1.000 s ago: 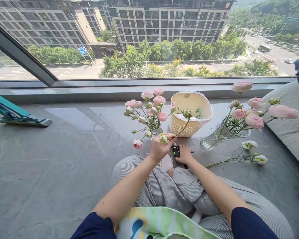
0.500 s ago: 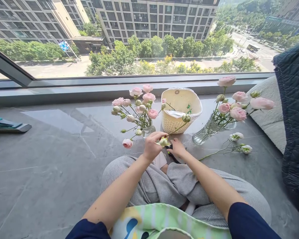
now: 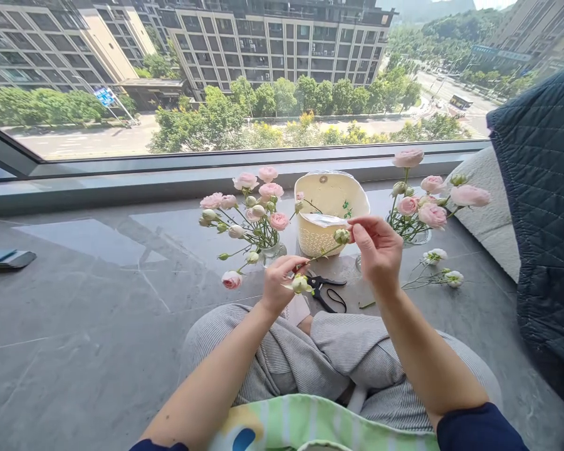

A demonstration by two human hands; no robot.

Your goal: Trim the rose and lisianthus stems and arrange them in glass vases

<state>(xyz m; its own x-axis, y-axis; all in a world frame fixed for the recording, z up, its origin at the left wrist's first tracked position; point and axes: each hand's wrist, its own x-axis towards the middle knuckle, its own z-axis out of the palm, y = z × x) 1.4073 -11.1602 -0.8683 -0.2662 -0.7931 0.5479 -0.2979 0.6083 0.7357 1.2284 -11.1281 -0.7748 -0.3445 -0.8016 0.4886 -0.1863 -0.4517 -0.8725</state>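
My left hand (image 3: 278,281) is closed round a thin green flower stem (image 3: 323,253) with a pale bud (image 3: 301,284) near my fingers. The stem slants up to the right and ends in a green bud (image 3: 342,236). My right hand (image 3: 378,250) is raised and pinches at that upper bud with thumb and forefinger. Black scissors (image 3: 326,290) lie on the grey floor between my hands, just beyond my knees. I sit cross-legged in striped trousers.
A cream perforated basket (image 3: 331,213) stands behind the scissors. A small glass vase of pink roses (image 3: 256,210) is to its left, another vase of roses (image 3: 420,203) to its right. Loose white-budded stems (image 3: 435,269) lie on the floor. A dark quilted cushion (image 3: 543,207) fills the right side.
My right hand left the scissors on the floor and rose to the upper bud of the stem. The view shifted to the right. My left hand kept its hold.
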